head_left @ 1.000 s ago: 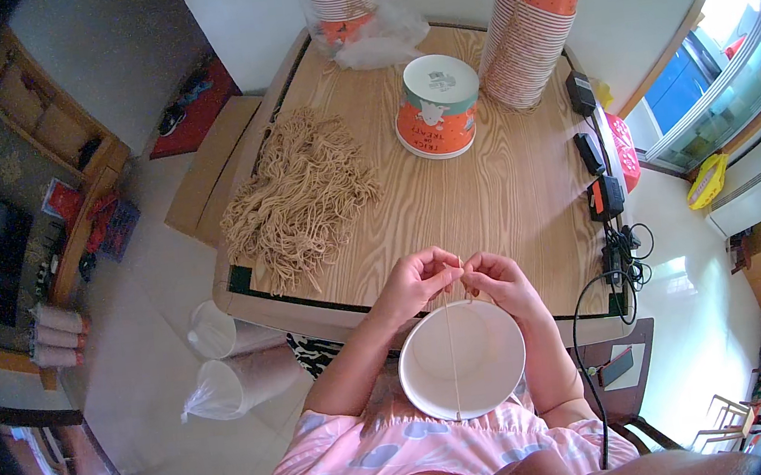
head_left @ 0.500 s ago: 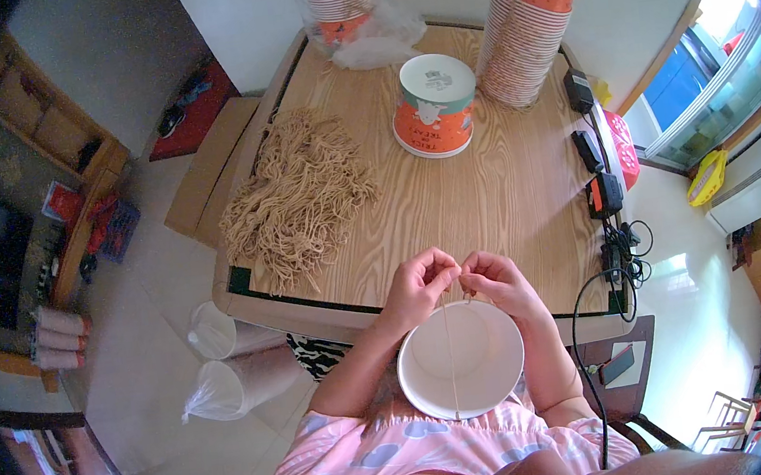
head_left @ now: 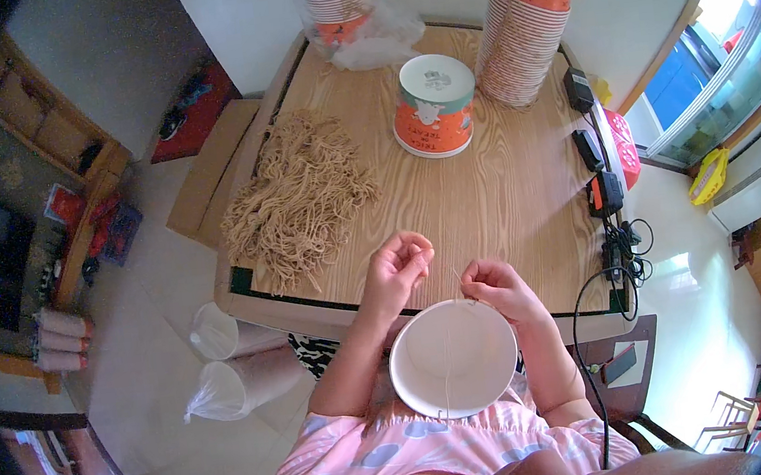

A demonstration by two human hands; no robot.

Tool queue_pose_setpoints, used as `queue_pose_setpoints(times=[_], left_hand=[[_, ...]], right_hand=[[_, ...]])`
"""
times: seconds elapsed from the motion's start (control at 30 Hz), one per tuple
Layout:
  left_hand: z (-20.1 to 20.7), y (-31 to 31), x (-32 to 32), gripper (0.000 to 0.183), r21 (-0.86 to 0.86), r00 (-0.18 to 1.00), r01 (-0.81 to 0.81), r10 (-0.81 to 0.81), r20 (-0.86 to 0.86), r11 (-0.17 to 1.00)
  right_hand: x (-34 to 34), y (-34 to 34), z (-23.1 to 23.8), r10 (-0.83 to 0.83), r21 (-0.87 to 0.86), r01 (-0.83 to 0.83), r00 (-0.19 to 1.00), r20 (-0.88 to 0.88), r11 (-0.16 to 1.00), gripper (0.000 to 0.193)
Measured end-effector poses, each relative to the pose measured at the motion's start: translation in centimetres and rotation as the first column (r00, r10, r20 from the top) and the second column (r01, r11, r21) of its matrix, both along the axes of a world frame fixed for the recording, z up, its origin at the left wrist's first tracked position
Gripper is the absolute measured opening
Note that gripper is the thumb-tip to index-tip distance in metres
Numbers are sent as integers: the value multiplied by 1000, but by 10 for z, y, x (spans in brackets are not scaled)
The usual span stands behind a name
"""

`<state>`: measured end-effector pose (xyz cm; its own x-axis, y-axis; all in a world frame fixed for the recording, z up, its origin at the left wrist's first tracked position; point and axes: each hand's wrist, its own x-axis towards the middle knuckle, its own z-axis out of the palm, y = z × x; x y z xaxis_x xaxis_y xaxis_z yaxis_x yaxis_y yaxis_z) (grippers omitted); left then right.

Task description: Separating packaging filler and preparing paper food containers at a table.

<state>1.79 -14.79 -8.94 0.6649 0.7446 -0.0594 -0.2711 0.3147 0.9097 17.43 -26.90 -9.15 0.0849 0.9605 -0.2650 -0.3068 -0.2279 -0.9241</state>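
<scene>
A paper bucket (head_left: 417, 368) with a white inside rests on my lap, its mouth facing up. A thin beige string (head_left: 447, 370) runs across that mouth from the near rim to the far right rim. My right hand (head_left: 498, 292) pinches the string at the far right rim, and a loose end sticks up beside its fingertips. Above and left of the bucket, clear of the rim, my left hand (head_left: 395, 268) has its thumb and forefinger pressed together. Whether something thin lies between them cannot be made out.
On the wooden table, a heap of beige strings (head_left: 302, 199) lies at left. An upturned orange bucket (head_left: 433, 121) stands behind, with bucket stacks (head_left: 525, 27) farther back. Black adapters and cables (head_left: 617, 240) line the right edge. Bagged bucket stacks (head_left: 261, 380) lie on the floor at left.
My left hand has moved up and left, away from my right hand and the string. The bucket has shifted slightly left. My right hand has moved slightly right and stays on the string.
</scene>
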Motion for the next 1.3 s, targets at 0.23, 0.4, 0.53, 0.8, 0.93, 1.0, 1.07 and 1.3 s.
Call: queue_pose_setpoints(times=[0.23,0.4,0.53,0.8,0.93,1.0,1.07,1.3], left_hand=[[-4,-6,0,16,44,919,318,-296,-261,947],[-4,-8,1,13,201,916,334,-267,-298,921],[-2,-7,2,12,214,928,271,-196,-318,939],[1,-6,3,8,289,908,266,-138,-396,920],[2,-7,4,8,359,913,230,-73,-401,905],[7,-7,5,8,369,906,233,-63,-418,900],[12,-7,5,9,379,884,253,-54,-464,890],[9,-2,6,9,496,947,73,96,-307,865]], right_hand=[[-1,5,4,-59,11,59,998,18,998,9],[2,7,2,-68,48,67,998,19,997,12],[1,10,-1,-115,24,115,993,-25,993,16],[0,13,6,-74,-29,76,995,71,997,18],[2,14,0,-59,-31,61,996,70,998,16],[3,15,1,-48,-37,51,995,83,998,15],[5,14,0,-38,-43,43,995,97,998,14],[7,12,1,35,-6,-34,997,66,999,7]])
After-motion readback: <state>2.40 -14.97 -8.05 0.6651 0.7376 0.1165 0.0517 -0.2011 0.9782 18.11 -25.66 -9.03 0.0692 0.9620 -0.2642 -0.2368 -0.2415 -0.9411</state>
